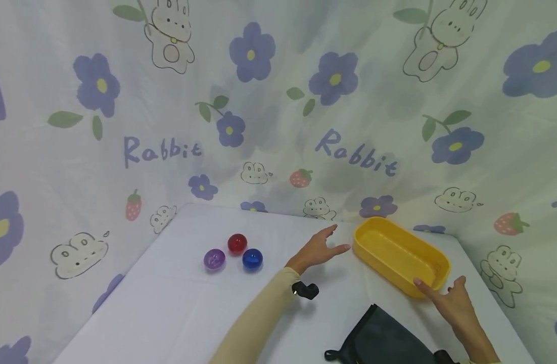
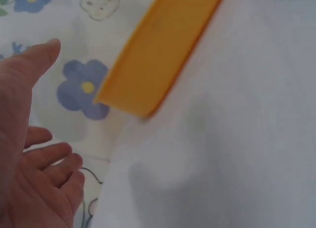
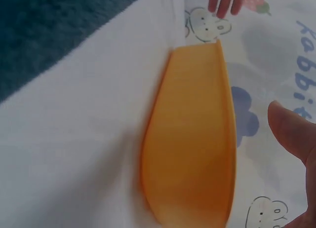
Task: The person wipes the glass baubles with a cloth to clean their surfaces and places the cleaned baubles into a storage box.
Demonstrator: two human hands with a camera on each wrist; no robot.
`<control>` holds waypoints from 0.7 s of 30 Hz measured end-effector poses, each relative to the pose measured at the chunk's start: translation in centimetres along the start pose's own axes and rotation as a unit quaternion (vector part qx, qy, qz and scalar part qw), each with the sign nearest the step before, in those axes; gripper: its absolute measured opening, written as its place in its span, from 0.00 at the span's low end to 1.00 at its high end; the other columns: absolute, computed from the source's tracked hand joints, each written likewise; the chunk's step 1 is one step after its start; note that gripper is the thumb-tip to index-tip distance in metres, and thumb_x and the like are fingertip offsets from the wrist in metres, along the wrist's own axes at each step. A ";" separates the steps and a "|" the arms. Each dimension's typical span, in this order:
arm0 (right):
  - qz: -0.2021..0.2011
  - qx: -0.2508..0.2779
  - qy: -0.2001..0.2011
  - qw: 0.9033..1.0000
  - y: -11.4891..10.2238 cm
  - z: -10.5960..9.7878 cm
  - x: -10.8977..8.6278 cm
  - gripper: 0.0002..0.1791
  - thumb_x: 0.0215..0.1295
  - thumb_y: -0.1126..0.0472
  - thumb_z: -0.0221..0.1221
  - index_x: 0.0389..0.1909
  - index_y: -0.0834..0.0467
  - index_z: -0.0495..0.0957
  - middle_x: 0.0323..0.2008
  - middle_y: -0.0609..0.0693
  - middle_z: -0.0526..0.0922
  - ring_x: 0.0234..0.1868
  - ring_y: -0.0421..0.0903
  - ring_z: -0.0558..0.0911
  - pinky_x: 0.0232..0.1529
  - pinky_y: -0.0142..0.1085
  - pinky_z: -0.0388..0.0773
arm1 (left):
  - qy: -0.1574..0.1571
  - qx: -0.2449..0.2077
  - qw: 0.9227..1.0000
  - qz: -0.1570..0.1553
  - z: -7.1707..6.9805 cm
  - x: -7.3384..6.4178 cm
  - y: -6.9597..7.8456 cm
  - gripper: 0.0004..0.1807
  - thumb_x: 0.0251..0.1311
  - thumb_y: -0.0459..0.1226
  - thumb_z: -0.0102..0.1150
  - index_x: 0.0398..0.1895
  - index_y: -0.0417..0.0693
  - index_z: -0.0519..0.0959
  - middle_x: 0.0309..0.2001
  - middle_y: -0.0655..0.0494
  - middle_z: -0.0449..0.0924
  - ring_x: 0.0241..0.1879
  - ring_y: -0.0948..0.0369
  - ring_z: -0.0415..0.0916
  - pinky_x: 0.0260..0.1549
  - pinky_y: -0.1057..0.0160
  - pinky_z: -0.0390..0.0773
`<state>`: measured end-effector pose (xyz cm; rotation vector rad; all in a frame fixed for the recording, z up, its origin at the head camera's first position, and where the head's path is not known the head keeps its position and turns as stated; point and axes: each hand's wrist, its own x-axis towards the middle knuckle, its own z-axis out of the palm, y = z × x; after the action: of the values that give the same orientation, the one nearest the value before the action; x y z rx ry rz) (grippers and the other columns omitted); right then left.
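Nothing gripped: left hand and right hand spread, flanking the yellow tray on the table, far right. Uneven pressure from one side could skid it; right hand dipping low might drag the black bag.

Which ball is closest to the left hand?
The blue ball. It sits nearest the left hand; the red ball and purple ball lie farther away, to the blue one's left.

Yellow tray, purple-flowered white backdrop
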<state>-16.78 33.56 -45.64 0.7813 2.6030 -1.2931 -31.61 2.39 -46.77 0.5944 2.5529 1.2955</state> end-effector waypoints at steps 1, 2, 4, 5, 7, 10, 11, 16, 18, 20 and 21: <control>-0.002 -0.001 -0.006 1.000 0.2 0.0 0.0 0.78 0.65 0.30 0.60 0.69 0.71 0.06 0.73 0.83 0.25 0.77 0.80 0.43 0.75 0.70 0.51 | -0.004 0.004 1.000 -0.001 0.3 0.2 -0.1 0.48 0.64 0.66 0.59 0.82 0.58 0.57 0.80 0.54 0.62 0.79 0.52 0.62 0.76 0.44 0.67; -0.007 0.000 -0.010 1.000 0.3 0.1 0.1 0.78 0.65 0.30 0.61 0.69 0.71 0.06 0.74 0.82 0.24 0.77 0.80 0.44 0.75 0.70 0.51 | -0.006 0.009 1.000 -0.003 0.5 0.4 -0.2 0.48 0.64 0.66 0.59 0.82 0.59 0.57 0.80 0.54 0.62 0.79 0.53 0.62 0.76 0.45 0.67; -0.021 0.005 -0.018 1.000 0.4 0.2 0.2 0.77 0.66 0.31 0.61 0.70 0.72 0.07 0.74 0.80 0.22 0.77 0.80 0.43 0.75 0.70 0.52 | -0.010 0.022 1.000 -0.005 1.0 0.8 -0.5 0.48 0.65 0.65 0.59 0.82 0.58 0.57 0.80 0.55 0.62 0.79 0.54 0.62 0.77 0.47 0.66; -0.029 0.009 -0.019 0.999 0.4 0.3 0.3 0.77 0.66 0.32 0.62 0.71 0.72 0.09 0.75 0.79 0.23 0.78 0.79 0.43 0.75 0.70 0.53 | -0.014 0.025 1.000 -0.006 1.2 1.0 -0.6 0.48 0.65 0.65 0.60 0.82 0.57 0.57 0.80 0.55 0.62 0.79 0.54 0.62 0.78 0.47 0.65; -0.048 0.019 -0.019 0.998 0.4 0.5 0.4 0.75 0.65 0.33 0.63 0.75 0.72 0.16 0.78 0.79 0.29 0.79 0.77 0.46 0.76 0.70 0.54 | -0.019 0.029 0.999 -0.007 1.4 1.3 -0.9 0.49 0.65 0.65 0.60 0.83 0.56 0.56 0.80 0.55 0.62 0.79 0.55 0.61 0.78 0.49 0.64; -0.077 0.028 -0.010 0.997 0.4 1.0 0.4 0.69 0.64 0.35 0.66 0.80 0.70 0.29 0.78 0.78 0.46 0.78 0.74 0.54 0.75 0.70 0.58 | -0.025 0.025 0.999 -0.009 1.7 1.7 -1.0 0.49 0.65 0.64 0.60 0.82 0.55 0.56 0.80 0.54 0.62 0.79 0.55 0.62 0.78 0.49 0.64; -0.086 0.030 -0.008 0.996 0.4 1.1 0.4 0.67 0.64 0.36 0.66 0.80 0.70 0.32 0.76 0.77 0.50 0.76 0.72 0.57 0.75 0.69 0.60 | -0.025 0.016 1.000 -0.009 1.8 1.9 -1.0 0.49 0.65 0.64 0.60 0.82 0.55 0.56 0.80 0.54 0.62 0.79 0.55 0.62 0.78 0.48 0.65; -0.101 0.026 0.003 0.994 0.6 1.2 0.6 0.64 0.65 0.37 0.66 0.79 0.71 0.37 0.73 0.75 0.56 0.71 0.69 0.64 0.71 0.65 0.65 | -0.014 -0.030 0.999 -0.016 2.5 2.9 -0.6 0.47 0.65 0.64 0.60 0.82 0.56 0.58 0.79 0.55 0.64 0.77 0.56 0.66 0.75 0.48 0.69; -0.105 0.024 0.000 0.994 0.7 1.3 0.7 0.63 0.66 0.38 0.66 0.78 0.71 0.37 0.73 0.75 0.56 0.70 0.69 0.64 0.71 0.64 0.65 | -0.016 -0.049 0.998 -0.023 2.9 3.0 -0.3 0.47 0.65 0.63 0.62 0.82 0.56 0.58 0.79 0.55 0.64 0.77 0.55 0.66 0.75 0.48 0.69; -0.109 0.020 0.000 0.994 0.7 1.3 0.8 0.61 0.67 0.40 0.66 0.78 0.71 0.38 0.73 0.75 0.57 0.70 0.69 0.65 0.71 0.64 0.67 | -0.022 -0.061 0.997 -0.032 3.2 3.1 0.0 0.48 0.63 0.64 0.63 0.82 0.56 0.58 0.79 0.55 0.64 0.77 0.55 0.66 0.75 0.48 0.70; -0.112 0.020 0.001 0.993 0.8 1.4 0.8 0.59 0.68 0.41 0.66 0.78 0.70 0.38 0.73 0.75 0.58 0.70 0.69 0.65 0.72 0.64 0.67 | -0.023 -0.066 0.997 -0.037 3.4 3.1 0.1 0.49 0.63 0.64 0.63 0.81 0.57 0.59 0.79 0.55 0.64 0.77 0.55 0.66 0.75 0.48 0.70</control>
<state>-17.24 33.14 -47.33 0.5063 2.7388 -1.4058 -33.09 6.32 -48.74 0.4935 2.4060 1.3955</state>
